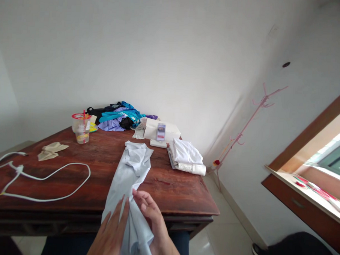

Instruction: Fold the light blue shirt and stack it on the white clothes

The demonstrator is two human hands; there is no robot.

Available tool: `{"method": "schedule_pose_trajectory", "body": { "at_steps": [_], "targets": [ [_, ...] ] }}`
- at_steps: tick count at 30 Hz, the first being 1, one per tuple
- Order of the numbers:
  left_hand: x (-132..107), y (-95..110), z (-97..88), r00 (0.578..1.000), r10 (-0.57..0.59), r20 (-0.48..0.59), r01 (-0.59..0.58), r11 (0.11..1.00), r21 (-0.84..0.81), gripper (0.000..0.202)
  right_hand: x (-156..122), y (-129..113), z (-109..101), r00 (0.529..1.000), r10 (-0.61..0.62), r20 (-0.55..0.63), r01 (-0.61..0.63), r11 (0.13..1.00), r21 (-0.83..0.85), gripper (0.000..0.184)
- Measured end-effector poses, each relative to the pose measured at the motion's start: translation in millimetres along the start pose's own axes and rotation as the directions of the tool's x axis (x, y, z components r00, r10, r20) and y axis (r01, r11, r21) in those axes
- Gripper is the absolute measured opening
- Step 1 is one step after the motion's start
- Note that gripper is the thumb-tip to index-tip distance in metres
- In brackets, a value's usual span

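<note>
A long, narrow light grey garment lies lengthwise on the table, its far end bunched and its near end hanging over the front edge. My left hand rests flat on its near part with the fingers stretched out. On the other side, my right hand has curled fingers that pinch the garment's right edge, where the cloth is gathered into creases. Both hands are close together at the table's front edge.
The dark wooden table carries a white hanger-like wire loop, a beige cloth, a drink cup, a clothes pile, a white box, a phone and folded white clothes. A pink coat stand stands right.
</note>
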State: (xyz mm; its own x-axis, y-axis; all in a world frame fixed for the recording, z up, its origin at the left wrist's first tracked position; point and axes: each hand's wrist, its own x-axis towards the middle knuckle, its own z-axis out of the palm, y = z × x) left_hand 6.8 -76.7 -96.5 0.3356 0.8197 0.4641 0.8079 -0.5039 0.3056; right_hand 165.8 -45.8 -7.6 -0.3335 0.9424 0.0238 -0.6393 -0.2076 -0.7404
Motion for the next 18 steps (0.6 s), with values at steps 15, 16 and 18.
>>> {"method": "schedule_pose_trajectory", "body": {
  "at_steps": [15,16,18],
  "targets": [
    [26.9,26.2,-17.0,1.000,-0.011,-0.001,0.011,0.982,-0.190,0.086,6.4,13.9,1.8,0.967,-0.142,-0.211,0.159,0.985,0.065,0.062],
    [27.8,27.4,-20.6,1.000,0.008,0.016,-0.005,0.982,-0.188,0.090,8.6,14.1,1.0,0.964,-0.148,-0.220,0.163,0.985,0.053,0.064],
    [27.6,30.4,-30.5,0.995,0.066,0.077,-0.051,0.983,-0.177,0.102,13.1,13.8,-1.3,0.964,-0.146,-0.224,0.156,0.987,0.027,0.065]
  ]
}}
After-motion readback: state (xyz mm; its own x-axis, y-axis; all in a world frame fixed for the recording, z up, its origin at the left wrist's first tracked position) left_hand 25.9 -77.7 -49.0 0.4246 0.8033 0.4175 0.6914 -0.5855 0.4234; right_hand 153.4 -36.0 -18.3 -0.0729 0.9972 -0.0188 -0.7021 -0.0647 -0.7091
